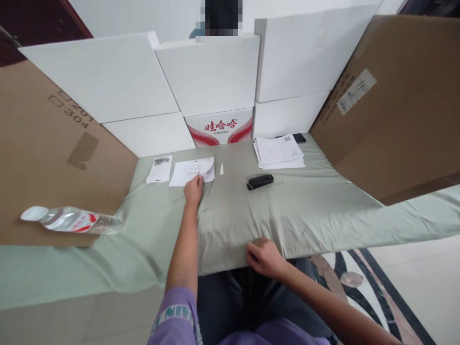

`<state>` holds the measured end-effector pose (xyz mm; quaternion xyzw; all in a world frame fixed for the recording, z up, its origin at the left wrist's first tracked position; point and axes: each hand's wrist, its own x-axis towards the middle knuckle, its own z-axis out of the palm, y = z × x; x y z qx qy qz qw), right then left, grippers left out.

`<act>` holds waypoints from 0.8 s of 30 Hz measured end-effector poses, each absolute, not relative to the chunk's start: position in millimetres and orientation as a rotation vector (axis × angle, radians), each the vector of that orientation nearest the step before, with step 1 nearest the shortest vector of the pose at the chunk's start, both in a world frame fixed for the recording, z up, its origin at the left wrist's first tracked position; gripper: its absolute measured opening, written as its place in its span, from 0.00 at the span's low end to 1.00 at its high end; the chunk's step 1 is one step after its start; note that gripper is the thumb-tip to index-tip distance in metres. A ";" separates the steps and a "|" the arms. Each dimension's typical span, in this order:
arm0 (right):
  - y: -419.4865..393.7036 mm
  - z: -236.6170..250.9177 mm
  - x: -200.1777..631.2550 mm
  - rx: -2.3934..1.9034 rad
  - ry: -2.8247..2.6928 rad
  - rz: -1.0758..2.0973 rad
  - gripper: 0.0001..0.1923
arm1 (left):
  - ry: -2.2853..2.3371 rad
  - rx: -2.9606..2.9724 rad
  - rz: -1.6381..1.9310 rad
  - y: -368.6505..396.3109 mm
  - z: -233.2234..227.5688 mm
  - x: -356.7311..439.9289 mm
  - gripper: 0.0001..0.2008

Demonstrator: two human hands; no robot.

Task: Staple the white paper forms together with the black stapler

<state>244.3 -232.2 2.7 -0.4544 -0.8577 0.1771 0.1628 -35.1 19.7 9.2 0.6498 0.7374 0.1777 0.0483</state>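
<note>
Left hand [193, 189] rests fingertips down on the near edge of the paper sheet [192, 171] lying flat on the green cloth [233, 215], pressing rather than clamping, right hand [264, 256] loosely curled, holding nothing, at the table edge; the sheet looks light, limp, tearable, best pinched at an edge.

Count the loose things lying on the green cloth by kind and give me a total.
Paper stacks or sheets: 2, one under the left hand at, one stack at the back right
Black stapler: 1
Small clear packet: 1
Water bottle, lying on its side: 1
Dark flat object behind the stack: 1
Small paper scrap: 1
Total: 7
</note>
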 end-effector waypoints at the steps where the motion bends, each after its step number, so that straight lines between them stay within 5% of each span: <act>1: -229.6 9.2 242.0 -1.360 -2.421 0.599 0.07 | 2.270 1.956 0.601 17.9 6.1 -36.2 0.20; 8: -134.2 42.4 200.3 -1.320 -1.481 1.510 0.10 | 2.058 2.088 1.171 -2.3 6.5 -50.8 0.22; 12: -52.2 30.8 169.7 -1.083 -0.869 1.875 0.19 | 1.647 2.410 1.056 -15.6 20.6 -43.0 0.20; 18: -13.4 12.9 154.5 -1.041 -0.836 1.814 0.14 | 1.400 2.531 0.892 -20.9 25.0 -25.3 0.19; 24: -15.3 14.2 142.2 -1.213 -0.882 1.702 0.20 | 2.004 2.169 1.008 -4.5 13.8 -50.6 0.20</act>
